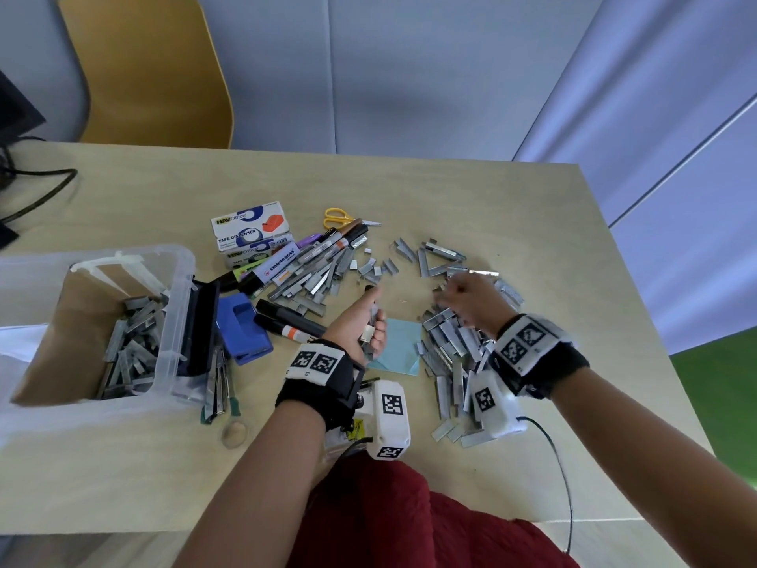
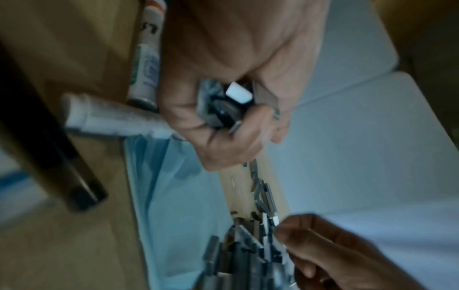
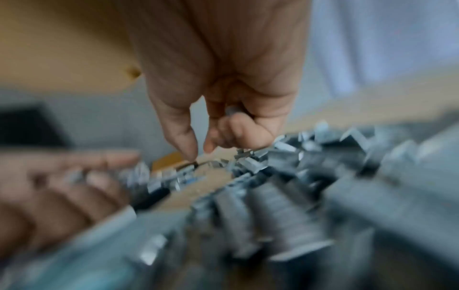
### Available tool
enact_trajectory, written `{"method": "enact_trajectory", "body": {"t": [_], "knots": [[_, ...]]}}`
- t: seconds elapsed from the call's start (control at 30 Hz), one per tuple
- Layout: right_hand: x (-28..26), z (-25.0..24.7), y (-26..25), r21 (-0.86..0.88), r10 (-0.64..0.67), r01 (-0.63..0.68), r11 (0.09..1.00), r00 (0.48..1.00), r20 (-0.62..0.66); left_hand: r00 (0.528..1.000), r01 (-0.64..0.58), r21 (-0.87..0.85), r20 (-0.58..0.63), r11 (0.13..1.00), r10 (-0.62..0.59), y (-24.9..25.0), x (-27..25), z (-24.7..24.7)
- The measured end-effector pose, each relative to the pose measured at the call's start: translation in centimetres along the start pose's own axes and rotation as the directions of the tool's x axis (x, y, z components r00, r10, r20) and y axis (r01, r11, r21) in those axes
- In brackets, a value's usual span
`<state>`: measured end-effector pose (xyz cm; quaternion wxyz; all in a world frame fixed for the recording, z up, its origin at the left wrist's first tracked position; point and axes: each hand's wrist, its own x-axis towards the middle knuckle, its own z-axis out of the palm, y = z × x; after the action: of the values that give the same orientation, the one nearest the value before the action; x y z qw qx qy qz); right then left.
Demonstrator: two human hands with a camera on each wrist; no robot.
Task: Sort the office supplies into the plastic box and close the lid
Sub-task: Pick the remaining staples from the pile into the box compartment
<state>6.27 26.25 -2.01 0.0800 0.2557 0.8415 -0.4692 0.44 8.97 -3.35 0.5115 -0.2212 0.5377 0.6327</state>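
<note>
Staple strips (image 1: pixel 446 334): silver-grey, glinting. Plastic box (image 1: pixel 180 305): clear, with grey staples inside. Worktop (image 1: pixel 512 190): pale beige wood grain. Paper sheet (image 1: pixel 399 346) beside the staples: light blue. Scissors (image 1: pixel 336 217) beyond the staples: yellow handles. Hole punch (image 1: pixel 243 330): blue. Chair (image 1: pixel 143 67): mustard yellow. Wrist bands (image 1: pixel 528 342): black with white-and-black square-patterned tags.

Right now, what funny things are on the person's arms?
Both arms are bare, no sleeves. Each wrist wears a black band with white squares printed in black patterns, and a white camera block with the same patterns. A thin black cable trails from the right one.
</note>
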Motion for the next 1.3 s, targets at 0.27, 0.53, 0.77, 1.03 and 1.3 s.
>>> {"method": "enact_trajectory", "body": {"t": [0.27, 0.53, 0.77, 1.03, 1.3], "knots": [[0.0, 1.7, 1.4, -0.631, -0.185, 0.252, 0.733, 0.968, 0.172, 0.951, -0.159, 0.847, -0.007, 0.508, 0.310, -0.7, -0.8, 2.5], [-0.5, -1.0, 0.9, 0.045, -0.019, 0.022, 0.999, 0.997, -0.073, 0.894, -0.246, 0.944, 0.134, 0.218, 0.428, -1.3, -0.6, 4.3], [-2.9, -2.8, 1.9, 0.720, 0.198, -0.228, 0.656, 0.972, 0.127, 0.884, -0.233, 0.965, 0.262, -0.122, 0.386, -1.9, 0.4, 6.3], [-3.7, -1.1, 4.1, -0.322, 0.034, -0.064, 0.945, 0.995, -0.095, 0.896, -0.166, 0.927, 0.284, -0.335, 0.342, -1.7, 1.0, 6.4], [-5.2, 0.6, 2.4, -0.699, -0.003, -0.018, 0.715, 1.000, -0.029, 0.891, -0.147, 0.936, 0.266, -0.321, 0.368, -1.8, 1.3, 5.6]]}}
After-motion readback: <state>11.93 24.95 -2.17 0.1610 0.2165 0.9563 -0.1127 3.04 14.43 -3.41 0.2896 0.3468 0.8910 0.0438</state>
